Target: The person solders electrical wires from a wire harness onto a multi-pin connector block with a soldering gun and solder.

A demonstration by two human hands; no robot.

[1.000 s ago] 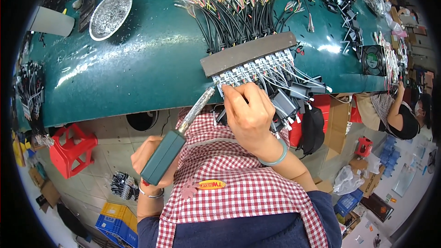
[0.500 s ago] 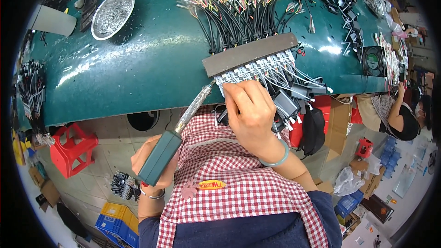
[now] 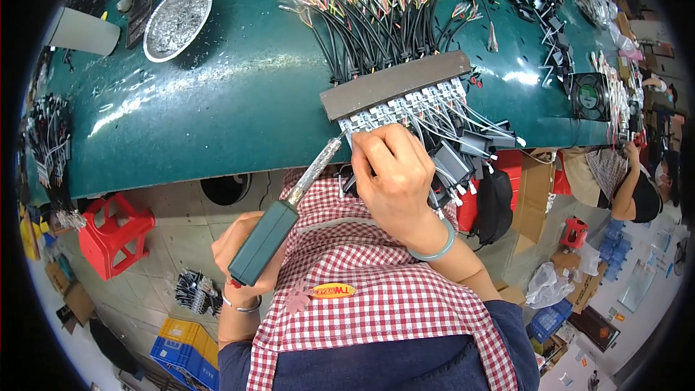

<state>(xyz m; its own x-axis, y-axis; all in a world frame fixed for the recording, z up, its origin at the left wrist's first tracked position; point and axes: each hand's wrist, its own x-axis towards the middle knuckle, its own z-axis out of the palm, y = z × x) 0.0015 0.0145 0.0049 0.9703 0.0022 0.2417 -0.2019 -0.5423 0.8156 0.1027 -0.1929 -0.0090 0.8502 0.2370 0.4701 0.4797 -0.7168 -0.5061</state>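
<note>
My left hand (image 3: 242,252) is wrapped round the green handle of a soldering iron (image 3: 262,240). The iron slants up and to the right, its tip by the left end of a row of small white circuit boards (image 3: 394,111). Close to that tip, my right hand (image 3: 394,177) is closed in a pinch at the boards' near edge; its fingers hide whatever they hold. A brown bar (image 3: 394,85) lies across the row. Black cables (image 3: 376,36) with bare coloured ends fan out beyond it. White wires (image 3: 474,119) run from the near side to grey-black casings (image 3: 450,163).
At the far left stand a metal bowl of clippings (image 3: 178,23) and a pale cylinder (image 3: 85,31). A square black fan (image 3: 589,96) is on the right, with loose casings (image 3: 554,40) beyond. A red stool (image 3: 116,235) sits below the table edge. Another person (image 3: 637,192) works far right.
The soldering iron and my left hand have shifted slightly to the right, and its tip sits a little lower and farther right. My right hand stays almost in place.
</note>
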